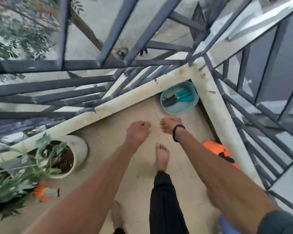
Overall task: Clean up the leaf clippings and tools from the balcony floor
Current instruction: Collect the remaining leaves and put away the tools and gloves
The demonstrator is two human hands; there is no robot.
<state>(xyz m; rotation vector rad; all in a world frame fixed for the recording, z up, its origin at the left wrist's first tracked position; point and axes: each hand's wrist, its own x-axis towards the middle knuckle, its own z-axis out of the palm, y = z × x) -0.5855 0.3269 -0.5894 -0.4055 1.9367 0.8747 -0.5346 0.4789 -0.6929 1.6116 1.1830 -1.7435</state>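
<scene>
left hand [139, 130] fingers curled, nothing visibly held | right hand [169, 124] likewise curled, empty as far as the blur shows, black band at wrist | both above tiled floor [108, 144], apart | teal-handled tools [178, 97] inside teal basin [179, 108] in the corner | white plant pot [78, 149] left | orange gloves [44, 191] on the floor beside it

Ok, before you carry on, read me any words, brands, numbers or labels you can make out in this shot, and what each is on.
No readable text anywhere in this view.
Teal tub and the teal-handled tools in it: no lettering visible.
White plant pot: plain.
Orange object by the right wall: dark markings, too blurred to tell if they are letters.
Orange item beside the leaves: blurred, nothing legible.
Black wristband: no print visible.
</scene>
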